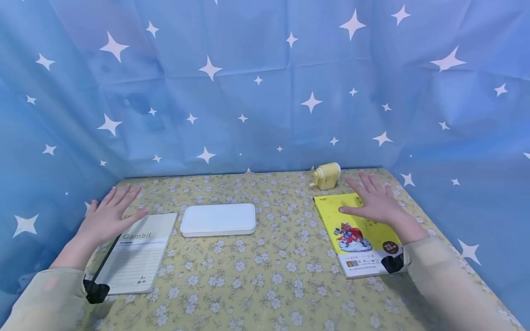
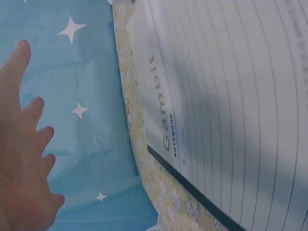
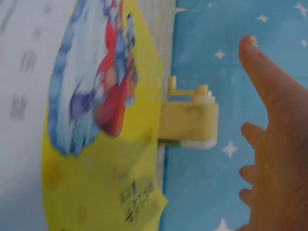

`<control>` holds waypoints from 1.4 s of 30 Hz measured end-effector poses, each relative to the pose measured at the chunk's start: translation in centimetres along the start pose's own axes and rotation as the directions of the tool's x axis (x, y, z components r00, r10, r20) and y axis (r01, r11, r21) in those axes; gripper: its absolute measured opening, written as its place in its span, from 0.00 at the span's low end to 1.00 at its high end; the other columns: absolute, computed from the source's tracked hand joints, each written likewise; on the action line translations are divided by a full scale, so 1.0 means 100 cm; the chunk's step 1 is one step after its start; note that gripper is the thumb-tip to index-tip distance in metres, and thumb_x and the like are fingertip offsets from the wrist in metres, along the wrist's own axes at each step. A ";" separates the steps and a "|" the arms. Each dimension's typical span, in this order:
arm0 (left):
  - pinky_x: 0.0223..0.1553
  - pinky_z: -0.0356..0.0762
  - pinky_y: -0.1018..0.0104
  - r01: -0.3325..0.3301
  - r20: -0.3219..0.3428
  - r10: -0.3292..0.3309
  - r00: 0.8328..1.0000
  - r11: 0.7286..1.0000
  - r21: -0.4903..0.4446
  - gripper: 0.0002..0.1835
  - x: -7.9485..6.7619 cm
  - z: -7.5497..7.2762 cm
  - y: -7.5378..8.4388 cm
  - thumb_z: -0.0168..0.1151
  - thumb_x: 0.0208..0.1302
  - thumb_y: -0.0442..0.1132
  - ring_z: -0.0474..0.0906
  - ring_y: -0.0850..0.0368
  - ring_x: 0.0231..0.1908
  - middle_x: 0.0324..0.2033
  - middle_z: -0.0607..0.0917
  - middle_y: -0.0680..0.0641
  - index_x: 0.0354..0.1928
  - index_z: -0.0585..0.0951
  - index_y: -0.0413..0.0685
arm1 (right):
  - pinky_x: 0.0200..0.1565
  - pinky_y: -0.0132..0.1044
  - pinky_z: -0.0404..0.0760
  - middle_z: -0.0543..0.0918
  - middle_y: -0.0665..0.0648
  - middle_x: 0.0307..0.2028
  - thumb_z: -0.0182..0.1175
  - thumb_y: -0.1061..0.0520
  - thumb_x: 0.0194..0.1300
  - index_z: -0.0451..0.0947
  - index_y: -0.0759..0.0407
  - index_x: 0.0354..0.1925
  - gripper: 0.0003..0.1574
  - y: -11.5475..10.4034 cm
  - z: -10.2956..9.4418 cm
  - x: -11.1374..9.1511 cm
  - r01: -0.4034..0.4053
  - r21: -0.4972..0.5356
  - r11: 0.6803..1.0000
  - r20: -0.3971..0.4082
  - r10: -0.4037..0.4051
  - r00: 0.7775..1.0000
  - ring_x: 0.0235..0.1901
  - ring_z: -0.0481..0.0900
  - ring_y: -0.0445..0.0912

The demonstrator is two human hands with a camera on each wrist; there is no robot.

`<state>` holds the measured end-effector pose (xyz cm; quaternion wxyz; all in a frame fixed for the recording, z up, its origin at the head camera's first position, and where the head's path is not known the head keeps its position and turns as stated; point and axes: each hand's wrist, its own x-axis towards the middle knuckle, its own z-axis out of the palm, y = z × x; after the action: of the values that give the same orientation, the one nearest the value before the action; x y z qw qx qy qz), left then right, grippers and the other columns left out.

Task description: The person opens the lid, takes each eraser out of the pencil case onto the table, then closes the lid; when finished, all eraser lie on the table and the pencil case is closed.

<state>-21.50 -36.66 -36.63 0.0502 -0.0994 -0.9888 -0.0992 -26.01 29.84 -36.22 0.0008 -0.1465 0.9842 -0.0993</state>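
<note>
My left hand (image 1: 108, 217) hovers over the left part of the table, fingers spread, with nothing in it. Below it lies a notebook (image 1: 138, 257) marked "Gambit", its ruled cover also large in the left wrist view. My right hand (image 1: 374, 202), fingers spread and holding nothing, is above a yellow book (image 1: 331, 216) with a red and blue cartoon figure on its cover. Just beyond that book stands a yellow pencil sharpener (image 1: 327, 176) with a crank, seen sideways in the right wrist view. Between the hands lies a closed white case (image 1: 218, 219).
A floral tablecloth (image 1: 248, 285) covers the table. Blue curtains (image 1: 256, 105) with white stars hang along its back and sides. Black bands (image 1: 97, 292) sit at both wrists, beside the pale sleeves (image 1: 49, 299).
</note>
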 end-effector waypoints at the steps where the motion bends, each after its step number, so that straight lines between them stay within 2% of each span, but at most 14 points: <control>1: 0.58 0.27 0.23 -0.015 -0.006 0.015 1.000 1.000 -0.007 0.47 0.001 0.000 0.001 0.50 0.68 0.65 0.28 0.33 0.72 0.75 0.40 0.36 0.77 0.38 0.62 | 0.59 0.74 0.26 0.31 0.69 0.74 0.53 0.22 0.58 0.39 0.50 0.78 0.64 -0.003 0.000 -0.001 0.009 -0.002 1.000 -0.003 -0.009 1.000 0.71 0.26 0.67; 7: 0.60 0.31 0.24 -0.140 -0.052 0.137 0.989 0.989 -0.050 0.49 0.009 0.010 0.014 0.58 0.65 0.61 0.35 0.33 0.72 0.75 0.45 0.37 0.78 0.41 0.60 | 0.61 0.73 0.31 0.33 0.66 0.75 0.55 0.23 0.59 0.41 0.48 0.78 0.63 -0.033 0.002 -0.005 0.105 0.021 0.994 -0.005 -0.105 0.994 0.72 0.31 0.67; 11: 0.61 0.37 0.25 -0.259 -0.062 0.253 0.965 0.959 -0.117 0.51 0.018 0.022 0.030 0.65 0.59 0.60 0.43 0.33 0.71 0.74 0.51 0.38 0.78 0.48 0.57 | 0.61 0.74 0.37 0.35 0.64 0.76 0.59 0.27 0.59 0.43 0.44 0.78 0.61 -0.057 0.010 -0.004 0.182 0.080 0.980 -0.011 -0.182 0.983 0.72 0.35 0.68; 14: 0.61 0.42 0.26 -0.321 -0.054 0.316 0.947 0.935 -0.152 0.53 0.023 0.032 0.043 0.70 0.55 0.60 0.48 0.32 0.70 0.73 0.56 0.38 0.77 0.53 0.53 | 0.63 0.72 0.40 0.36 0.63 0.76 0.61 0.28 0.58 0.45 0.44 0.78 0.60 -0.073 0.018 0.000 0.252 0.130 0.959 -0.018 -0.252 0.968 0.72 0.36 0.66; 17: 0.61 0.46 0.27 -0.356 -0.038 0.354 0.934 0.919 -0.168 0.54 0.028 0.040 0.052 0.72 0.51 0.61 0.52 0.32 0.69 0.71 0.59 0.37 0.75 0.57 0.48 | 0.65 0.69 0.44 0.37 0.62 0.76 0.63 0.29 0.57 0.46 0.45 0.77 0.61 -0.090 0.029 0.008 0.319 0.185 0.929 -0.020 -0.321 0.947 0.73 0.36 0.63; 20: 0.61 0.52 0.30 -0.377 -0.016 0.380 0.925 0.910 -0.172 0.56 0.033 0.046 0.059 0.73 0.48 0.63 0.55 0.33 0.68 0.70 0.62 0.37 0.74 0.59 0.43 | 0.65 0.67 0.47 0.37 0.61 0.76 0.65 0.30 0.56 0.47 0.46 0.77 0.62 -0.110 0.040 0.017 0.355 0.245 0.902 0.011 -0.369 0.929 0.73 0.37 0.62; 26: 0.61 0.59 0.35 -0.400 0.017 0.409 0.913 0.901 -0.165 0.58 0.043 0.053 0.072 0.75 0.45 0.63 0.60 0.35 0.66 0.69 0.64 0.38 0.73 0.61 0.40 | 0.65 0.64 0.51 0.37 0.57 0.76 0.66 0.29 0.54 0.43 0.42 0.78 0.65 -0.149 0.064 0.037 0.357 0.326 0.875 0.113 -0.411 0.904 0.73 0.39 0.59; 32: 0.60 0.61 0.36 -0.388 0.051 0.397 0.916 0.912 -0.133 0.58 0.051 0.057 0.079 0.76 0.44 0.62 0.62 0.36 0.65 0.68 0.66 0.38 0.72 0.61 0.40 | 0.67 0.59 0.52 0.39 0.58 0.76 0.70 0.39 0.56 0.43 0.44 0.77 0.63 -0.176 0.083 0.055 0.300 0.488 0.820 0.168 -0.425 0.889 0.74 0.39 0.53; 37: 0.61 0.61 0.38 -0.368 0.092 0.381 0.920 0.921 -0.130 0.57 0.058 0.058 0.081 0.77 0.42 0.57 0.62 0.35 0.65 0.68 0.66 0.37 0.72 0.62 0.38 | 0.68 0.56 0.52 0.42 0.59 0.76 0.71 0.42 0.57 0.46 0.50 0.77 0.62 -0.192 0.091 0.067 0.235 0.572 0.786 0.168 -0.393 0.904 0.74 0.40 0.52; 42: 0.62 0.61 0.39 -0.360 0.127 0.373 0.919 0.926 -0.115 0.57 0.063 0.061 0.082 0.76 0.42 0.58 0.62 0.35 0.66 0.68 0.66 0.36 0.71 0.63 0.38 | 0.68 0.57 0.53 0.47 0.60 0.75 0.72 0.44 0.56 0.51 0.52 0.76 0.59 -0.205 0.095 0.073 0.206 0.605 0.769 0.136 -0.355 0.925 0.74 0.42 0.54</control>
<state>-26.42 -26.40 -40.29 -0.0095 -0.2920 -0.9482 -0.1246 -26.83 6.66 -41.33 0.1508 -0.2966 0.8653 -0.3749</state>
